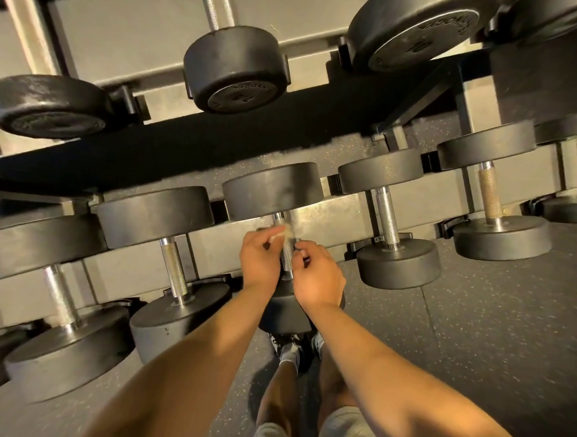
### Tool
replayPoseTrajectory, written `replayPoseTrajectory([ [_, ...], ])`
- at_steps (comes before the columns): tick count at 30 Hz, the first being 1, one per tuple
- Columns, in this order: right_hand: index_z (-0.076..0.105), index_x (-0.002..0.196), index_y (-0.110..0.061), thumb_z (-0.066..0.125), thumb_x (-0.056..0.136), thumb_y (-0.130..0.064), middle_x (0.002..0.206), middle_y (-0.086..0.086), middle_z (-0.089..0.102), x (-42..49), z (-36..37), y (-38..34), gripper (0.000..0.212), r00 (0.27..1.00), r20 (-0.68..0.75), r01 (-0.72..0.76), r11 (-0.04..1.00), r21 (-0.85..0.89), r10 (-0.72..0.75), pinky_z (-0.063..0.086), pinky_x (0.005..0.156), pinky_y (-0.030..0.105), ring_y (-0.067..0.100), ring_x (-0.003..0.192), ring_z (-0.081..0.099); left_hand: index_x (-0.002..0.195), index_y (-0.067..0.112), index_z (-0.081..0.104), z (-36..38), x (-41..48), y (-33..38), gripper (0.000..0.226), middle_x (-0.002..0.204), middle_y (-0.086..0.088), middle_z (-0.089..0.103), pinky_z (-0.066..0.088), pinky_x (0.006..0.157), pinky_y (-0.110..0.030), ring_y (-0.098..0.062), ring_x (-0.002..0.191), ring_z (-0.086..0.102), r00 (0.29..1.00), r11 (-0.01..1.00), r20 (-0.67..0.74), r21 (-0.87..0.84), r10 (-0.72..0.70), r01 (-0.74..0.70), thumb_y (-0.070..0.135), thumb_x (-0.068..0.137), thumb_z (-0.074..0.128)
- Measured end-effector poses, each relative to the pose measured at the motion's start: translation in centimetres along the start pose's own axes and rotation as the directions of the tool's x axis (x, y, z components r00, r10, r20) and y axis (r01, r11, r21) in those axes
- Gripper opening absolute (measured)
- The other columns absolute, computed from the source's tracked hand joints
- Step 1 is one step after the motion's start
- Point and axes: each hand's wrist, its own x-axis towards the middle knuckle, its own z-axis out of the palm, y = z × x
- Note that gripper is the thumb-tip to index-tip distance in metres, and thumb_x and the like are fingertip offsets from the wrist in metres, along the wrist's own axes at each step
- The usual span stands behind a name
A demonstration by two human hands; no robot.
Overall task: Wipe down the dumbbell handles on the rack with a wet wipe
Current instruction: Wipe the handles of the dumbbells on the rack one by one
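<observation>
From the head camera, the left hand [260,262] has its fingers curled and pinches the pale wet wipe [282,233] against the upper part of the dumbbell handle [288,256], in the middle of the rack [330,217]'s lower row. The right hand [318,275] is curled just beside the handle's other side. Whether it grips the handle or the wipe cannot be told.

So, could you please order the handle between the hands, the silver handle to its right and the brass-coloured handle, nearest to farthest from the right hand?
1. Handle between the hands, with the wet wipe on it, just left of the right hand.
2. Silver handle, one dumbbell over to the right.
3. Brass-coloured handle, two dumbbells over, farthest right.
</observation>
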Motion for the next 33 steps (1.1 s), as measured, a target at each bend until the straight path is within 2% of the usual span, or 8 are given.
replayPoseTrajectory([
  [5, 0.066, 0.111, -0.033, 0.049, 0.1, -0.029, 0.107, -0.008, 0.065, 0.0, 0.0, 0.1, 0.021, 1.0, 0.022, 0.005, 1.0, 0.019, -0.006, 0.048, 0.077, 0.034, 0.017, 0.092, 0.061, 0.098, 0.031, 0.075, -1.1, -1.3, -1.1, 0.025, 0.104, -0.002, 0.065, 0.051, 0.096, -0.029, -0.018, 0.097, 0.065, 0.989, 0.993, 0.146, 0.119, -0.004, -0.014, 0.009, 0.095, 0.067],
  [11, 0.067, 0.115, -0.035, 0.052, 0.097, -0.029, 0.109, -0.01, 0.067, 0.1, 0.4, 0.3, 0.024, 1.0, -0.014, -0.01, 0.998, 0.058, 0.011, 0.052, 0.081, 0.037, 0.017, 0.094, 0.063, 0.113, 0.023, 0.078, -0.6, 1.7, 0.6, 0.021, 0.112, 0.002, 0.069, 0.048, 0.101, -0.027, -0.01, 0.103, 0.064, 1.0, 0.999, -0.02, 0.025, 0.023, -0.023, 0.016, 0.096, 0.067],
  [14, 0.067, 0.114, -0.035, 0.053, 0.097, -0.029, 0.11, -0.01, 0.066, 0.2, 0.6, 0.3, 0.023, 1.0, -0.017, -0.002, 0.999, 0.054, 0.003, 0.053, 0.082, 0.038, 0.018, 0.094, 0.063, 0.109, 0.026, 0.078, -0.3, 2.0, -0.4, 0.019, 0.11, 0.005, 0.072, 0.052, 0.099, -0.031, -0.009, 0.102, 0.067, 1.0, 1.0, 0.005, 0.021, -0.003, 0.003, 0.017, 0.096, 0.068],
  [18, 0.069, 0.112, -0.034, 0.053, 0.098, -0.03, 0.111, -0.008, 0.066, 0.3, 0.2, 0.3, 0.022, 1.0, 0.004, 0.002, 0.998, 0.063, -0.003, 0.052, 0.082, 0.037, 0.019, 0.095, 0.063, 0.096, 0.033, 0.077, -0.3, -0.9, -1.0, 0.023, 0.103, 0.005, 0.075, 0.055, 0.088, -0.028, -0.011, 0.095, 0.069, 0.995, 0.997, 0.087, 0.062, -0.044, 0.039, 0.012, 0.095, 0.068],
  [22, 0.068, 0.119, -0.035, 0.052, 0.099, -0.031, 0.117, -0.01, 0.065, 0.0, -0.2, 0.3, 0.025, 1.0, 0.011, -0.006, 0.995, 0.098, 0.005, 0.045, 0.082, 0.029, 0.015, 0.1, 0.062, 0.09, 0.035, 0.077, -0.3, -2.0, -1.1, 0.031, 0.096, 0.011, 0.076, 0.056, 0.084, -0.028, -0.011, 0.091, 0.069, 0.98, 0.988, 0.144, 0.093, -0.138, 0.125, 0.008, 0.094, 0.065],
  [26, 0.069, 0.114, -0.034, 0.055, 0.098, -0.028, 0.114, -0.011, 0.066, -0.1, -0.3, 0.3, 0.023, 1.0, -0.008, -0.027, 0.978, 0.205, 0.029, 0.052, 0.087, 0.035, 0.013, 0.096, 0.063, 0.09, 0.035, 0.077, -0.4, -2.3, -1.4, 0.028, 0.098, 0.01, 0.077, 0.056, 0.093, -0.034, -0.013, 0.096, 0.07, 0.958, 0.975, 0.2, 0.125, -0.207, 0.185, 0.008, 0.093, 0.068],
  [29, 0.068, 0.109, -0.033, 0.059, 0.096, -0.024, 0.108, -0.012, 0.066, -0.3, -0.5, 0.8, 0.018, 1.0, 0.008, -0.009, 0.957, 0.291, 0.007, 0.055, 0.085, 0.037, 0.01, 0.091, 0.062, 0.092, 0.036, 0.077, -0.7, -2.7, -1.6, 0.027, 0.099, 0.012, 0.077, 0.056, 0.095, -0.034, -0.013, 0.099, 0.07, 0.965, 0.981, 0.179, 0.058, -0.192, 0.185, 0.01, 0.094, 0.067],
  [33, 0.064, 0.115, -0.026, 0.065, 0.095, -0.023, 0.109, -0.012, 0.064, -0.5, -1.0, 1.5, 0.02, 0.99, 0.089, 0.063, 0.907, 0.417, -0.109, 0.051, 0.089, 0.026, 0.003, 0.098, 0.061, 0.111, 0.026, 0.075, -0.6, -4.2, -1.0, 0.018, 0.105, 0.012, 0.075, 0.054, 0.094, -0.03, -0.007, 0.101, 0.068, 0.994, 0.993, 0.074, -0.078, -0.081, 0.087, 0.019, 0.098, 0.065],
])
